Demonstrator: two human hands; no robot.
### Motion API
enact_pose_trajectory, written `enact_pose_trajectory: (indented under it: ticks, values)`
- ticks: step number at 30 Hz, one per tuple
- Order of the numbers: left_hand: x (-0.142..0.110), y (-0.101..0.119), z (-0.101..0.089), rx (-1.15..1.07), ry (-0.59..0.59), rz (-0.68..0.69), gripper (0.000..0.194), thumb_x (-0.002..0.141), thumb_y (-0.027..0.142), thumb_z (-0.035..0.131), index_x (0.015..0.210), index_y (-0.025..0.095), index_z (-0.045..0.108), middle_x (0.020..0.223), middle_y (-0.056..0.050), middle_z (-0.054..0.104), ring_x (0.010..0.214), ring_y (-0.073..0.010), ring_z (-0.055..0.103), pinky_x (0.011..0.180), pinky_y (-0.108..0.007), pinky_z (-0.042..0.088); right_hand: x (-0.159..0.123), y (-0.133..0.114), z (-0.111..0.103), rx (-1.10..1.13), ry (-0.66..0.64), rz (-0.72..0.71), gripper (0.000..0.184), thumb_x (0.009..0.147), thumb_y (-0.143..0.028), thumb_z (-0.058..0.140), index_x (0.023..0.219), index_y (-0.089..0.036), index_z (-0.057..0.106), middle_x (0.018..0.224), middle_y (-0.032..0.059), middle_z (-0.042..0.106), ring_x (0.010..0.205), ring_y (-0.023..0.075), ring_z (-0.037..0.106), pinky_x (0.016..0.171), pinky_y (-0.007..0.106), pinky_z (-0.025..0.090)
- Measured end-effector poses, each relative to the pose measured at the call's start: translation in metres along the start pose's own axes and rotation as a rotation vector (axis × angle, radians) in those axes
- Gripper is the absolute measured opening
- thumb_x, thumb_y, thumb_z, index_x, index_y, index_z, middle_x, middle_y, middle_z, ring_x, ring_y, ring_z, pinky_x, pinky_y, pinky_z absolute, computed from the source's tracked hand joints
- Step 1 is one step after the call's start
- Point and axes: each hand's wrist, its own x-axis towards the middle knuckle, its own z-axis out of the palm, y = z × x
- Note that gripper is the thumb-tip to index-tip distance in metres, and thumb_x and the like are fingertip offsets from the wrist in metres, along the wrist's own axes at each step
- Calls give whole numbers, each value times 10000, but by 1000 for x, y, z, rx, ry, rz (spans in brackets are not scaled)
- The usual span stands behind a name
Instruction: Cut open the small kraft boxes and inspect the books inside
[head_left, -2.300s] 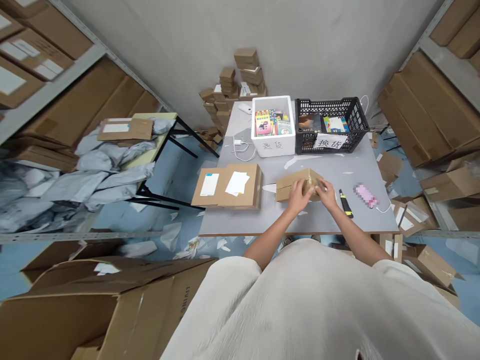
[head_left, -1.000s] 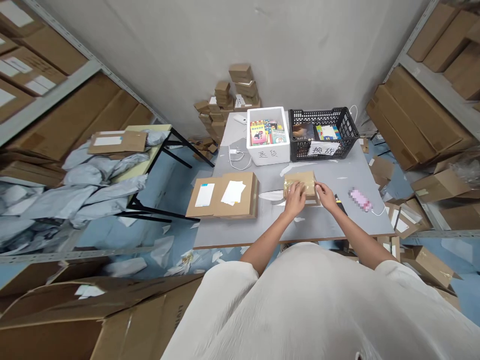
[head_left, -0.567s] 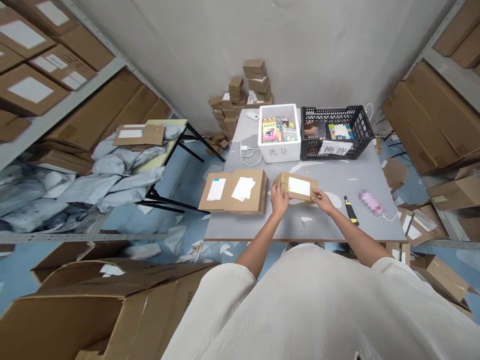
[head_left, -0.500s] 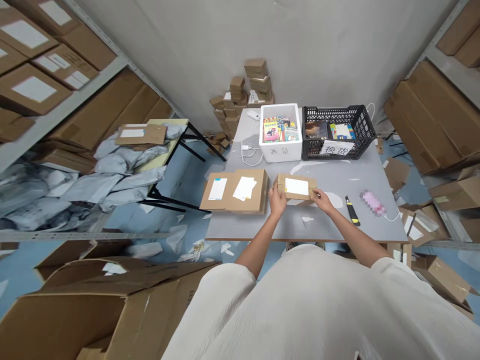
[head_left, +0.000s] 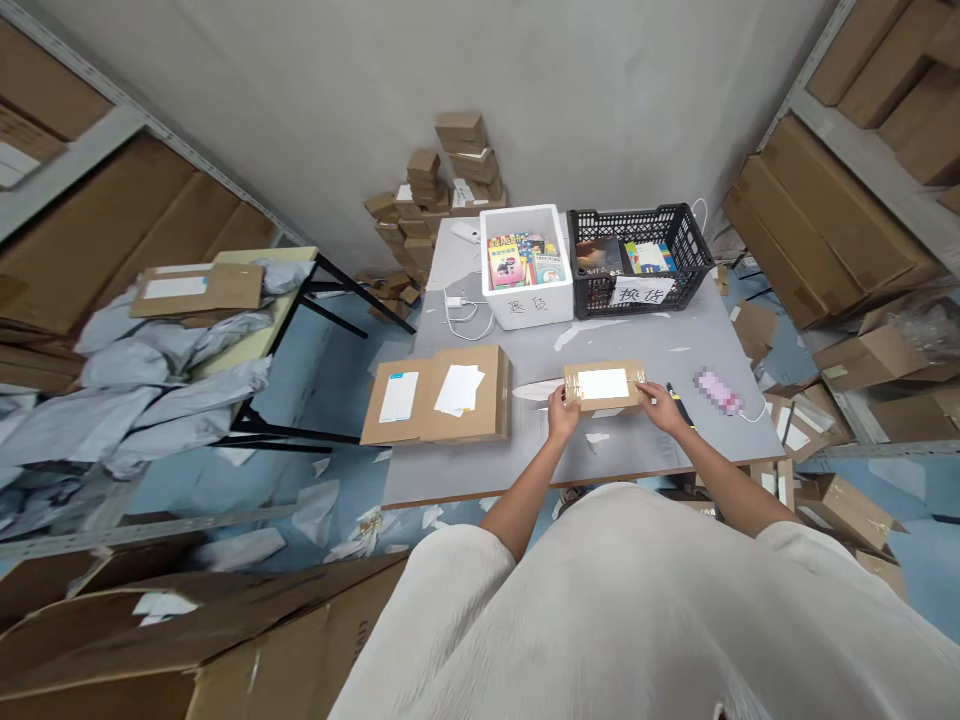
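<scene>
A small taped cardboard box with a white label on top is between my two hands over the grey table. My left hand is closed on its left end, and my right hand grips its right end. A box cutter, black and yellow, lies just beyond my right hand and is partly covered by it. Left of my left hand, larger flat cardboard boxes rest at the table's edge, with white paper slips on top.
Toward the back stand a white foam box of books and a black plastic crate with books. A white charger cable lies by the foam box. A blurred pink object is at the right. Shelves with cartons flank the table.
The small box has moved right, away from the larger boxes, with both hands still on it. My right hand now partly covers the box cutter. The camera view has turned to the right.
</scene>
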Motion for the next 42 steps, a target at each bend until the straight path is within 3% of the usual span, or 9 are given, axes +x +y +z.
enact_pose_trajectory:
  ticks: [6,10,14,19,23,25,32,36,42]
  values:
    - [-11,6,-8,230,45,78,643,930,264,700,1557,236,558,1592,-193,566,1522,-389,517,1241,-589,457,0,7,1,57,-2,28,494,886,-422,708,1344,-277,823,1478,115,715,1481,312,600,1325,551,412]
    - [-28,22,-1,394,-79,314,504,1001,234,565,1501,266,622,1615,-178,560,1557,-389,471,1268,-632,400,-2,9,3,70,3,13,505,909,-480,712,1357,-276,822,1505,124,710,1509,326,586,1327,560,404]
    - [-45,30,13,484,-163,396,476,1010,267,572,1482,259,638,1564,-179,601,1527,-394,495,1301,-634,351,-10,7,4,53,-8,-13,517,949,-520,683,1393,-284,804,1549,119,692,1513,337,583,1304,569,429]
    - [-49,31,19,545,-155,428,517,1004,266,548,1515,216,603,1574,-210,590,1540,-401,484,1315,-634,330,-23,12,-6,-12,-12,-79,491,1013,-510,583,1392,-287,801,1570,113,665,1498,321,584,1297,536,433]
    - [-48,31,17,571,-180,438,593,958,235,567,1550,207,578,1600,-197,584,1583,-388,450,1344,-618,305,-29,37,-23,-70,64,-59,485,1019,-456,509,1358,-248,787,1455,137,715,1358,330,659,1256,554,464]
    - [-48,31,17,563,-182,433,622,938,228,579,1560,225,575,1605,-189,587,1592,-384,448,1354,-624,293,-28,55,-33,-124,88,31,477,1004,-424,497,1347,-226,764,1365,151,747,1263,344,686,1205,575,497]
    - [-48,33,20,578,-174,369,627,915,227,590,1542,219,594,1623,-186,582,1602,-390,439,1370,-626,260,-34,105,-47,-469,-29,433,595,932,-436,688,1462,-178,606,1459,253,647,1347,437,633,1111,577,495]
    - [-49,34,22,599,-164,342,655,907,228,598,1562,214,582,1631,-190,572,1613,-396,424,1365,-634,267,-43,117,-43,-554,-82,416,640,975,-455,678,1525,-161,534,1463,274,635,1384,447,613,1093,563,497]
    - [-51,33,21,653,-165,340,688,900,218,610,1587,210,567,1639,-195,564,1611,-408,422,1361,-630,286,-36,112,-42,-673,-141,348,500,1016,-386,667,1430,-112,607,1385,308,659,1316,456,644,1061,556,510]
